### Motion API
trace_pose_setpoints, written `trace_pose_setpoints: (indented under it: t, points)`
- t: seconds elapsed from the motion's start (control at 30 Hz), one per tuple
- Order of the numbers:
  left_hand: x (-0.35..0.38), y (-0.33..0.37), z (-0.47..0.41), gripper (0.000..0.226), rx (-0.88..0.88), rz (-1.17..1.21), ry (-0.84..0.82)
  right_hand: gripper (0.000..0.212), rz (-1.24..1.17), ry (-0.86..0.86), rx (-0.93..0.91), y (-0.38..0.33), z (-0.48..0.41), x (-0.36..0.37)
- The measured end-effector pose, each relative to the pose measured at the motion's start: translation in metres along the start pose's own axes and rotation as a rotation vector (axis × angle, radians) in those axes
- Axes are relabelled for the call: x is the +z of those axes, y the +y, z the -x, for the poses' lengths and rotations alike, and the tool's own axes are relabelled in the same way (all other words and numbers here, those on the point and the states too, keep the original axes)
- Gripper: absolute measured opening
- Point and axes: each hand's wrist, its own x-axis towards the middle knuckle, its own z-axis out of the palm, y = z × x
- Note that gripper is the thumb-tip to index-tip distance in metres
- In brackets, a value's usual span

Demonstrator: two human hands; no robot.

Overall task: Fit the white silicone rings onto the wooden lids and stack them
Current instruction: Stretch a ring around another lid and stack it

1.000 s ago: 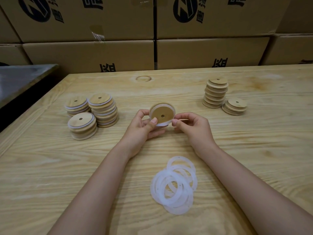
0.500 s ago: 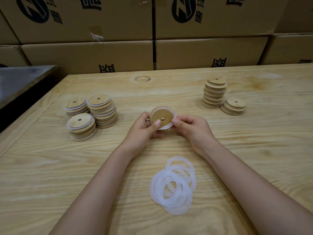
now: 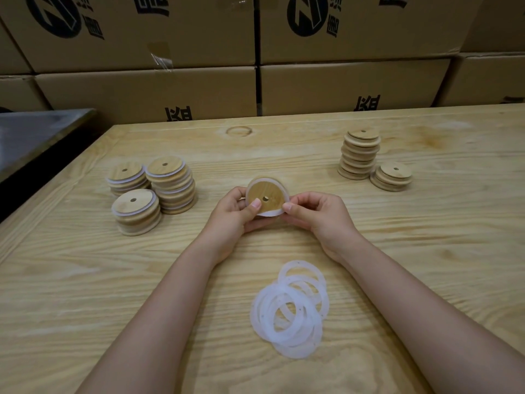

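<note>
Nearest, the loose rings (image 3: 264, 317) lie overlapping on the worktop (image 3: 85, 280), so a later pick could lift two at once. Beyond them one lid (image 3: 270, 189) is held tilted up between both hands. The left hand (image 3: 233, 217) grips its left edge, thumb on the face, while the right hand (image 3: 318, 214) pinches the ring (image 3: 271, 214) at its lower right rim. Seated unevenly, that ring could spring off, I judge. Farther off, ringed stacks (image 3: 173, 186) stand left and bare lids (image 3: 359, 155) right
</note>
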Motion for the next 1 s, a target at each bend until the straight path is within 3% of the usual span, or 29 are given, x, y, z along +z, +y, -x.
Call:
trace_pose_setpoints:
  t: [0.4, 1.0]
  points:
    - [-0.0009, -0.0006, -0.0016, 0.009, 0.022, 0.024, 0.018, 0.009, 0.255, 0.024, -0.072, 0.0049, 0.0019, 0.0049]
    - [-0.0014, 0.0004, -0.0013, 0.006, 0.009, 0.017, 0.043, 0.013, 0.402, 0.048, -0.090, -0.0001, 0.0049, 0.0089]
